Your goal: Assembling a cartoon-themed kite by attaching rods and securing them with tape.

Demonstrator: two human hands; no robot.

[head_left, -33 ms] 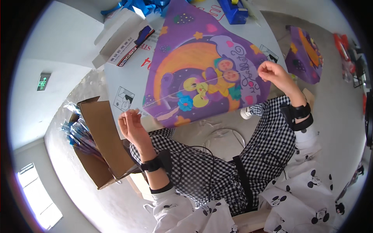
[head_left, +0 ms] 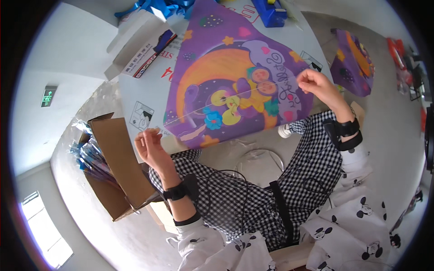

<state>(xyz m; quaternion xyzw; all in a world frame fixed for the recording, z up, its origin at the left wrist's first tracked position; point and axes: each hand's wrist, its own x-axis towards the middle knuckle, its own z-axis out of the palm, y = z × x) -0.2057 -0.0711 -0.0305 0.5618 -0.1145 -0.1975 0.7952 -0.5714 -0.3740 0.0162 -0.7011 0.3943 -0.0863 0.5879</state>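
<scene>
A thin, pale line, like a thread or a narrow clear strip (head_left: 194, 113), stretches taut between my two hands. It runs slantwise across a purple printed sheet (head_left: 181, 77) with an orange moon and cartoon figures, lying on the table. My left hand (head_left: 153, 147) is at the table's near left edge, thumb and forefinger pinched at the line's lower end. Over the sheet's right edge, my right hand (head_left: 320, 86) pinches the upper end. The line is too fine to tell what it is made of.
A blue tape dispenser (head_left: 271, 14) and blue ribbons (head_left: 172, 8) sit at the table's far side. An opened white carton (head_left: 138, 54) lies at the left. A cardboard box (head_left: 122, 158) with wrapped items stands left of my knee. Another purple printed piece (head_left: 350, 63) hangs at the right.
</scene>
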